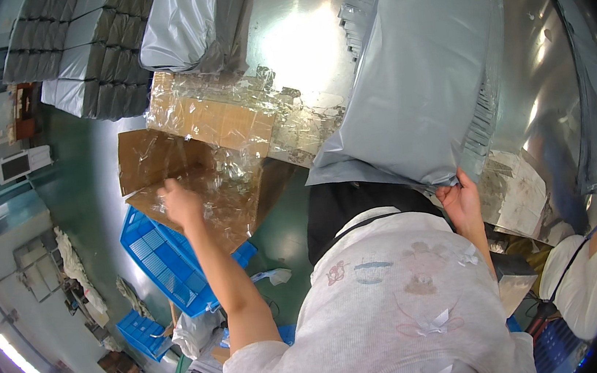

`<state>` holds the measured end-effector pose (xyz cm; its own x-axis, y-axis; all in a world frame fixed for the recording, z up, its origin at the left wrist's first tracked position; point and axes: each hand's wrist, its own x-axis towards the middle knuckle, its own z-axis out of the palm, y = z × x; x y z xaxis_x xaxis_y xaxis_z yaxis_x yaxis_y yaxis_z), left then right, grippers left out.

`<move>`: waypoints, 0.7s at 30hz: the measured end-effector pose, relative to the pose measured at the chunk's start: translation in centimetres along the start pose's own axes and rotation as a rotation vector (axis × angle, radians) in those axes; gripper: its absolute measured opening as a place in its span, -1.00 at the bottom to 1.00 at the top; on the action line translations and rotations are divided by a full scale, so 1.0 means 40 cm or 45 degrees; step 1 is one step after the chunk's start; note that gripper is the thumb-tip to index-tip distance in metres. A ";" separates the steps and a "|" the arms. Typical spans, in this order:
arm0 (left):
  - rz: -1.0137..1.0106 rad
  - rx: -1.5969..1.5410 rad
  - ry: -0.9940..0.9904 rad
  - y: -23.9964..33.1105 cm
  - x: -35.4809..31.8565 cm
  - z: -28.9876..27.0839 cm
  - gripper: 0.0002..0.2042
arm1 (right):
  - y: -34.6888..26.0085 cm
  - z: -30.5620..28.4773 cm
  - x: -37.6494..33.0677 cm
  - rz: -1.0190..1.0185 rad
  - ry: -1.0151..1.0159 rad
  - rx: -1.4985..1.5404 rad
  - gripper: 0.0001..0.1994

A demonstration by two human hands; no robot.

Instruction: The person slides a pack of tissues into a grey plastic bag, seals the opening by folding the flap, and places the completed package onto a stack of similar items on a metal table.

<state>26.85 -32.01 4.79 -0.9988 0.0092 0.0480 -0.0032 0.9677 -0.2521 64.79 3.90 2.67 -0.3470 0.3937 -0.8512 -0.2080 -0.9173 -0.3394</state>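
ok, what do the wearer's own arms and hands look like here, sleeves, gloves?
Both hands are bare, no gloves: left hand, right hand. Forearms are bare too. The sleeves are short, of a pale knit top with small bow trims and faded printed shapes. No watch or rings can be made out.

Person wearing a pale grey short-sleeved top showing small faded prints and white bows; forearms bare.

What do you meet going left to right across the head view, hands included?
Blue crate → left hand on the film-wrapped cardboard box → grey mailer bag → right hand at its lower corner.
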 end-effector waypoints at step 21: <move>-0.144 -2.174 -1.555 0.563 -0.275 -0.128 -0.76 | -0.075 0.003 0.040 0.181 -0.069 -0.301 -0.81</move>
<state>38.02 -9.02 3.51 -0.5166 0.5047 -0.6917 -0.7243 0.1732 0.6673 64.73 7.29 2.38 -0.4071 0.2566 -0.8766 0.0630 -0.9495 -0.3072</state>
